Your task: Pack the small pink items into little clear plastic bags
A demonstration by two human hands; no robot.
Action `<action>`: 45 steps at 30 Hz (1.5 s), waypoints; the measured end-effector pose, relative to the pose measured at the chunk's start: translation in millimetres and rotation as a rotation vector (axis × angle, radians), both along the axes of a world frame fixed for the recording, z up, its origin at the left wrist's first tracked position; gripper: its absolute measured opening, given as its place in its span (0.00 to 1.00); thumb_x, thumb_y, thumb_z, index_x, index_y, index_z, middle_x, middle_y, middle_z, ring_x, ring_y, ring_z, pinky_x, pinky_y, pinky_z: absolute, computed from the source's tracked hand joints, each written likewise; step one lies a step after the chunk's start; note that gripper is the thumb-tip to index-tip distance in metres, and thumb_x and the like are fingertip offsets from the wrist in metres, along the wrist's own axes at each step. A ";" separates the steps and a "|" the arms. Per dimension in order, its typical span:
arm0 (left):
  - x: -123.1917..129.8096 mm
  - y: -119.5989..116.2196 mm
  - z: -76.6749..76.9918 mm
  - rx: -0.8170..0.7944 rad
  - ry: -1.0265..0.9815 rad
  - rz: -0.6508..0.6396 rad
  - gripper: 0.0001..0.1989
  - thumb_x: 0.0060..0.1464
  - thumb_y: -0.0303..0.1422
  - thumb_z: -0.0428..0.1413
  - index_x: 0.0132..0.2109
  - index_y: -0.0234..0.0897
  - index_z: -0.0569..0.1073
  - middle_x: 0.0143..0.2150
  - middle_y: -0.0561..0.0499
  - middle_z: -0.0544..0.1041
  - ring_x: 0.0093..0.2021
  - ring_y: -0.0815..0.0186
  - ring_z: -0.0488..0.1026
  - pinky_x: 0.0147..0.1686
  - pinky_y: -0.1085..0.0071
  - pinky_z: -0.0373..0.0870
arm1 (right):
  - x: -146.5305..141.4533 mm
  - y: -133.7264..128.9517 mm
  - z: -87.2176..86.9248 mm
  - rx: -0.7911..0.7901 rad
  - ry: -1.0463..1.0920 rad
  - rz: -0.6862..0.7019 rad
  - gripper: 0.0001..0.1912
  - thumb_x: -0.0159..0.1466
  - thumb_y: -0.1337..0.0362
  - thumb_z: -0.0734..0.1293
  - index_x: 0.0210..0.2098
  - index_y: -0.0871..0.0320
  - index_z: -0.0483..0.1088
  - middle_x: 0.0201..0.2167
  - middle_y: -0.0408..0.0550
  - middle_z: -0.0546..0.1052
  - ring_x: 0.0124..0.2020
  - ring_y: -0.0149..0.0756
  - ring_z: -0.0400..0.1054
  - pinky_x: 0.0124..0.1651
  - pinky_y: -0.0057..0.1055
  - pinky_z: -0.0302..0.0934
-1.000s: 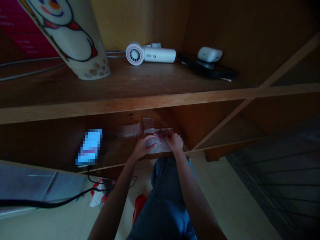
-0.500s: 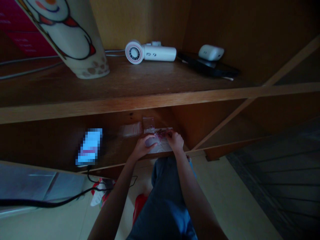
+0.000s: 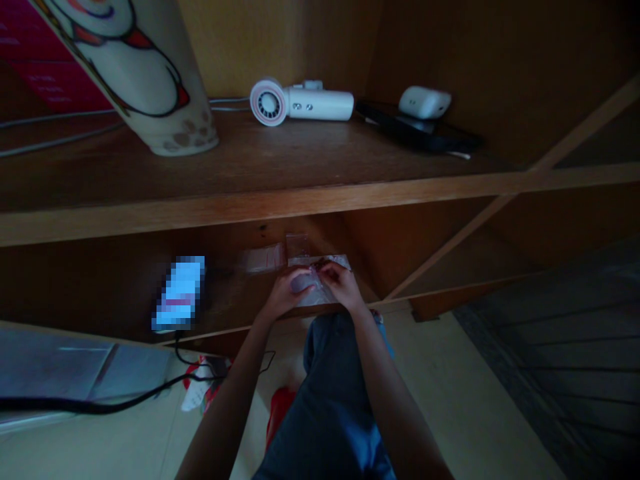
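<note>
Leftward, nearer the left hand, the right hand has shifted, fingers bent at the red bits on clear plastic, just below frame centre; whether either hand grips anything, I cannot tell.

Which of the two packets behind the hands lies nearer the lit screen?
The left packet, whitish with reddish lines; the clearer packet sits to its right, farther from the lit screen.

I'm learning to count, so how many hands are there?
2. The left hand is over the left part of the plastic, and the right hand is over its right part.
</note>
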State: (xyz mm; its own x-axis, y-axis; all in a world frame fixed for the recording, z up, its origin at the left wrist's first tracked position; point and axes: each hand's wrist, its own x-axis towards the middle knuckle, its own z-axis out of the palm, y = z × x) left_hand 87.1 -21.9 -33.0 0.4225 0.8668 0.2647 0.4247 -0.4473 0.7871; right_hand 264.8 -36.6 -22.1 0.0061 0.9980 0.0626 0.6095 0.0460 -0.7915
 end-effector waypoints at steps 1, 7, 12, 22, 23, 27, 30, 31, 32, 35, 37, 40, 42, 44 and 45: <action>0.0 0.1 -0.2 0.001 0.001 0.000 0.17 0.49 0.39 0.56 0.47 0.39 0.69 0.45 0.49 0.75 0.45 0.63 0.72 0.49 0.66 0.67 | -1.4 0.3 -0.9 0.017 0.038 0.049 0.09 0.61 0.62 0.59 0.36 0.57 0.69 0.33 0.44 0.76 0.34 0.30 0.69 0.37 0.23 0.59; -0.2 0.3 0.5 0.015 -0.022 -0.010 0.17 0.49 0.39 0.56 0.47 0.39 0.69 0.45 0.49 0.75 0.45 0.63 0.72 0.48 0.66 0.67 | -5.2 2.5 -2.0 0.034 0.082 0.166 0.09 0.61 0.63 0.59 0.36 0.57 0.69 0.35 0.43 0.75 0.38 0.29 0.68 0.41 0.23 0.58; -0.3 0.3 0.5 0.012 -0.022 0.000 0.17 0.49 0.38 0.56 0.47 0.40 0.70 0.46 0.49 0.75 0.46 0.62 0.72 0.49 0.65 0.66 | 2.8 0.7 1.2 0.003 -0.012 -0.029 0.12 0.62 0.59 0.58 0.39 0.54 0.70 0.34 0.43 0.76 0.35 0.30 0.69 0.38 0.23 0.59; -1.0 0.2 -2.5 0.026 0.008 0.015 0.17 0.49 0.39 0.56 0.47 0.38 0.69 0.46 0.48 0.75 0.46 0.63 0.72 0.49 0.65 0.66 | 14.0 -4.8 9.5 -0.233 -0.406 -0.372 0.14 0.60 0.55 0.60 0.41 0.50 0.72 0.33 0.47 0.77 0.36 0.37 0.71 0.34 0.26 0.59; -0.9 0.4 -2.8 0.029 0.009 0.017 0.18 0.49 0.39 0.56 0.47 0.38 0.69 0.46 0.48 0.75 0.46 0.63 0.72 0.49 0.65 0.66 | 13.4 -4.8 9.7 -0.234 -0.412 -0.365 0.14 0.60 0.55 0.60 0.40 0.49 0.73 0.33 0.47 0.77 0.36 0.37 0.71 0.34 0.27 0.59; -0.8 0.2 -1.4 0.028 0.016 0.010 0.17 0.49 0.38 0.56 0.47 0.38 0.69 0.46 0.48 0.75 0.46 0.63 0.72 0.49 0.65 0.66 | 13.5 -5.0 9.5 -0.223 -0.419 -0.370 0.13 0.60 0.55 0.60 0.40 0.50 0.73 0.33 0.47 0.76 0.37 0.37 0.71 0.35 0.27 0.59; -0.9 -0.4 0.6 0.022 0.019 0.005 0.17 0.50 0.38 0.56 0.47 0.38 0.69 0.46 0.48 0.75 0.46 0.63 0.72 0.49 0.65 0.66 | 15.5 -5.3 8.9 -0.223 -0.423 -0.400 0.14 0.59 0.55 0.60 0.41 0.50 0.72 0.34 0.48 0.76 0.37 0.37 0.71 0.35 0.28 0.60; -0.9 -0.5 0.9 0.021 0.019 0.005 0.17 0.50 0.38 0.56 0.47 0.38 0.69 0.46 0.48 0.75 0.47 0.63 0.71 0.49 0.66 0.66 | 16.1 -5.4 8.9 -0.225 -0.424 -0.406 0.14 0.59 0.55 0.60 0.41 0.50 0.72 0.34 0.48 0.76 0.37 0.37 0.71 0.36 0.28 0.60; -1.0 -0.5 1.0 0.020 0.019 0.003 0.17 0.50 0.38 0.56 0.47 0.38 0.69 0.47 0.48 0.74 0.47 0.63 0.71 0.49 0.65 0.66 | 16.6 -5.5 8.9 -0.228 -0.424 -0.409 0.15 0.59 0.55 0.60 0.41 0.50 0.72 0.34 0.48 0.76 0.37 0.38 0.71 0.36 0.28 0.60; -1.1 -0.1 -0.3 0.024 0.014 0.002 0.17 0.49 0.38 0.56 0.47 0.38 0.69 0.47 0.48 0.75 0.46 0.63 0.72 0.49 0.65 0.66 | 16.7 -5.7 9.3 -0.247 -0.420 -0.411 0.15 0.59 0.53 0.60 0.40 0.50 0.73 0.33 0.49 0.76 0.37 0.39 0.71 0.36 0.30 0.61; -1.0 0.3 -1.8 0.036 0.002 0.005 0.18 0.49 0.38 0.56 0.47 0.38 0.69 0.46 0.48 0.75 0.46 0.63 0.72 0.49 0.65 0.66 | 16.2 -6.0 9.6 -0.253 -0.421 -0.416 0.15 0.59 0.52 0.60 0.39 0.50 0.74 0.33 0.49 0.76 0.36 0.40 0.71 0.36 0.31 0.61; -0.9 0.6 -3.9 0.052 -0.010 0.006 0.18 0.49 0.38 0.56 0.47 0.38 0.69 0.47 0.48 0.74 0.47 0.64 0.71 0.50 0.65 0.65 | 15.5 -6.3 9.7 -0.247 -0.421 -0.430 0.15 0.58 0.52 0.61 0.38 0.50 0.74 0.32 0.50 0.77 0.36 0.40 0.71 0.36 0.32 0.62; -1.0 0.5 -4.5 0.056 -0.012 0.008 0.18 0.49 0.38 0.56 0.47 0.38 0.69 0.47 0.48 0.74 0.47 0.64 0.71 0.50 0.65 0.65 | 15.3 -6.2 9.6 -0.246 -0.413 -0.439 0.15 0.58 0.52 0.61 0.38 0.50 0.74 0.32 0.50 0.77 0.36 0.40 0.71 0.36 0.32 0.62; -1.0 0.2 -4.3 0.063 -0.014 0.010 0.18 0.49 0.38 0.56 0.47 0.38 0.68 0.47 0.48 0.74 0.47 0.64 0.71 0.50 0.65 0.65 | 15.2 -5.9 9.3 -0.250 -0.404 -0.441 0.15 0.58 0.52 0.62 0.38 0.51 0.75 0.32 0.50 0.77 0.36 0.41 0.71 0.36 0.32 0.62; -1.0 0.1 -4.0 0.065 -0.013 0.011 0.18 0.49 0.38 0.56 0.47 0.38 0.69 0.46 0.48 0.74 0.47 0.64 0.71 0.49 0.65 0.65 | 15.2 -5.7 9.1 -0.250 -0.402 -0.442 0.15 0.57 0.52 0.62 0.38 0.51 0.75 0.32 0.51 0.77 0.36 0.41 0.71 0.36 0.32 0.62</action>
